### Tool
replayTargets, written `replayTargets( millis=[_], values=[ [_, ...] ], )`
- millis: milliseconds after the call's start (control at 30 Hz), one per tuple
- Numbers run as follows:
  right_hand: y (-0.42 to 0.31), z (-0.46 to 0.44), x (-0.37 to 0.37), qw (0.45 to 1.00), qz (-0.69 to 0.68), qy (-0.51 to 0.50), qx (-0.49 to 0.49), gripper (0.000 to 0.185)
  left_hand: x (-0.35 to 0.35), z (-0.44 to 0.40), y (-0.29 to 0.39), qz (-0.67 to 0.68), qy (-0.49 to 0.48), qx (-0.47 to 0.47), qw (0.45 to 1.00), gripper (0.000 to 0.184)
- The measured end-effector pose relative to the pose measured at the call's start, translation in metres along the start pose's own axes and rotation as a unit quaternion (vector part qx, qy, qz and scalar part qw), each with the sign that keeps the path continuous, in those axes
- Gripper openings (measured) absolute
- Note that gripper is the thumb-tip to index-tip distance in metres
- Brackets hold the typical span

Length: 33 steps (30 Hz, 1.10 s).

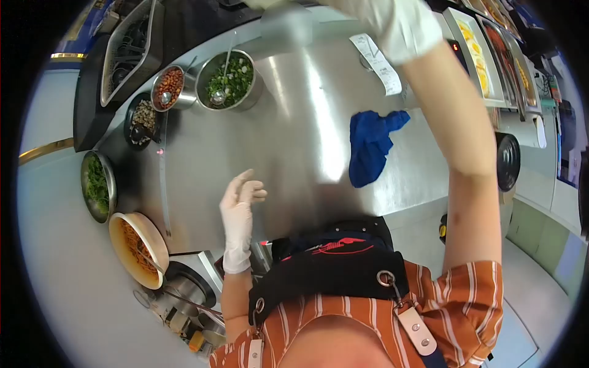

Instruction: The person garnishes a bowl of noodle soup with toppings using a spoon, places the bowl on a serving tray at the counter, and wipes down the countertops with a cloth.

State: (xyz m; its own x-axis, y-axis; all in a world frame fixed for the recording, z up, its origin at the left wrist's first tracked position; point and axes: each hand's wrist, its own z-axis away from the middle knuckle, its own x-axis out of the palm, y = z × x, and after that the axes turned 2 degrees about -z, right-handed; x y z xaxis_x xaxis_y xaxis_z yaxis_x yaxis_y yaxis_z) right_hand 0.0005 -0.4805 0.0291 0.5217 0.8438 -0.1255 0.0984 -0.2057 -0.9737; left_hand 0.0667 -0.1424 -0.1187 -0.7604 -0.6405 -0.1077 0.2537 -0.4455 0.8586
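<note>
My left hand (238, 214), in a white glove, hovers over the near part of the steel table (270, 153). Its fingers are loosely bent and apart, holding nothing. My right hand (399, 27), gloved too, reaches to the top edge, where its fingers are cut off or smeared. Beside it at the top is a blurred greyish object (286, 26); whether I hold it cannot be seen. A crumpled blue cloth (370, 147) and a printed paper slip (377, 64) lie below my right hand. Steel pots of chopped greens (236, 80) and red-brown bits (169, 89) stand at the back left.
Down the left side are a dark bowl of chopped bits (144, 116), a bowl of leafy greens (97, 184) and a bowl of orange shreds (135, 245). A grey basket (129, 52) stands back left. Food trays (475, 55) line the right. A ruler-like strip (163, 178) crosses the left table.
</note>
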Motion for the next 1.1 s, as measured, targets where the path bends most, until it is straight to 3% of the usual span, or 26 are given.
replayTargets(
  millis=[33, 100, 167, 200, 233, 300, 367, 400, 467, 533, 633, 733, 867, 967, 1067, 1100],
  values=[
    [0.007, 0.03, -0.004, 0.998, -0.007, -0.019, 0.06, 0.033, 0.005, 0.002, -0.012, -0.03, -0.033, -0.025, 0.999, 0.031],
    [0.039, 0.079, 0.002, 0.99, 0.065, 0.069, 0.107, 0.028, 0.018, 0.002, -0.034, -0.039, -0.075, -0.017, 0.996, 0.029],
    [0.084, 0.136, -0.017, 0.975, 0.112, 0.069, 0.179, 0.032, 0.041, -0.007, -0.059, -0.069, -0.117, 0.024, 0.99, 0.029],
    [0.081, 0.166, -0.005, 0.949, 0.073, 0.165, 0.258, 0.03, 0.055, -0.013, -0.068, -0.144, -0.139, 0.09, 0.976, 0.03],
    [0.12, 0.2, -0.01, 0.943, 0.099, 0.174, 0.265, 0.03, 0.073, -0.021, -0.073, -0.216, -0.152, 0.161, 0.951, 0.03],
    [0.162, 0.254, -0.005, 0.897, 0.36, 0.176, 0.189, 0.032, 0.115, -0.03, -0.083, -0.28, -0.148, 0.343, 0.885, 0.031],
    [0.174, 0.288, 0.006, 0.842, 0.488, 0.139, 0.184, 0.06, 0.159, -0.026, -0.043, -0.253, -0.329, 0.142, 0.898, 0.032],
    [0.181, 0.297, 0.007, 0.829, 0.513, 0.109, 0.195, 0.069, 0.177, -0.028, -0.051, -0.397, -0.294, 0.297, 0.817, 0.036],
    [0.179, 0.305, 0.014, 0.805, 0.547, 0.084, 0.213, 0.077, 0.204, -0.029, -0.084, -0.485, -0.227, 0.344, 0.771, 0.061],
    [0.197, 0.309, 0.019, 0.805, 0.538, 0.132, 0.211, 0.068, 0.216, -0.03, -0.087, -0.566, -0.239, 0.331, 0.716, 0.062],
    [0.219, 0.305, 0.028, 0.779, 0.57, 0.148, 0.215, 0.038, 0.227, -0.06, -0.122, -0.535, -0.241, 0.35, 0.73, 0.029],
    [0.237, 0.305, 0.034, 0.795, 0.551, 0.124, 0.223, 0.031, 0.228, -0.067, -0.124, -0.547, -0.222, 0.38, 0.712, 0.015],
    [0.239, 0.31, 0.043, 0.809, 0.551, 0.108, 0.174, 0.028, 0.2, -0.073, -0.125, -0.559, -0.258, 0.371, 0.696, 0.013],
    [0.225, 0.309, 0.06, 0.858, 0.487, 0.075, 0.147, 0.03, 0.169, -0.065, -0.122, -0.535, -0.268, 0.359, 0.716, 0.013],
    [0.212, 0.294, 0.077, 0.888, 0.412, 0.081, 0.189, 0.029, 0.141, -0.052, -0.12, -0.505, -0.251, 0.33, 0.757, 0.012],
    [0.211, 0.289, 0.082, 0.914, 0.346, 0.107, 0.181, 0.027, 0.132, -0.05, -0.12, -0.456, -0.225, 0.335, 0.793, 0.012]
  ],
)
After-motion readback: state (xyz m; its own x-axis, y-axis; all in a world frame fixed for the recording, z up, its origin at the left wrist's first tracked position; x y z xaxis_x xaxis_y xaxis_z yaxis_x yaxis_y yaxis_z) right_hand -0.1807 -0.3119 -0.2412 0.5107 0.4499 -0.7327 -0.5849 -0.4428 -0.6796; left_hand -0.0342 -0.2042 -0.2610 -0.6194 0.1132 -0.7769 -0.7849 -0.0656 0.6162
